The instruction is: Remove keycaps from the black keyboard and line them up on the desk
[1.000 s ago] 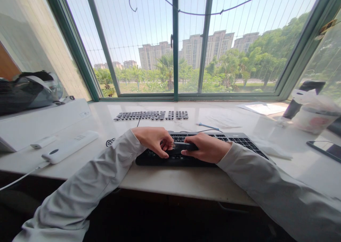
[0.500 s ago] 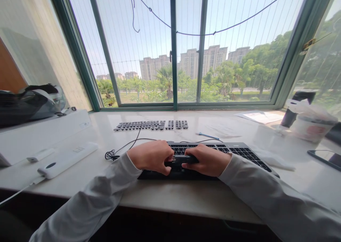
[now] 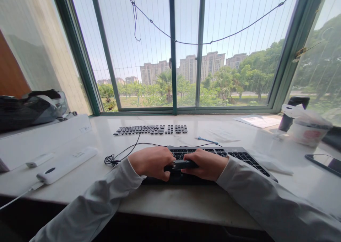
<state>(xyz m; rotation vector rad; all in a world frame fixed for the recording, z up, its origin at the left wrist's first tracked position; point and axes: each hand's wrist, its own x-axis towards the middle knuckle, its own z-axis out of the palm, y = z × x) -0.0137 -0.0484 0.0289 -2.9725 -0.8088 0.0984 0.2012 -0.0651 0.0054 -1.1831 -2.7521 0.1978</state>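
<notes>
Between my two hands is a black bar-shaped piece (image 3: pixel 179 165), with a small shiny part near its left end; I cannot make out its exact kind. My left hand (image 3: pixel 152 162) grips the left end with thumb and curled fingers. The right end is in my right hand (image 3: pixel 206 163), its fingers closed around it. Both hands are over the front part of a black computer keyboard (image 3: pixel 245 157), whose right side shows square key positions without keycaps. My hands hide the keyboard's middle and left. Behind it, removed black keycaps (image 3: pixel 149 129) lie in keyboard-like rows.
A coiled black cable (image 3: pixel 112 160) lies left of the keyboard. Behind it is a thin blue tool (image 3: pixel 207 140). On the left are a white device (image 3: pixel 68 165) and white box (image 3: pixel 39 142). A phone (image 3: pixel 325 163) and a plastic-wrapped tub (image 3: pixel 306 130) stand right.
The view has tilted up slightly, so everything sits a little lower in the picture. Both hands keep their grip on the black bar-shaped piece, which tilts slightly more, its right end higher.
</notes>
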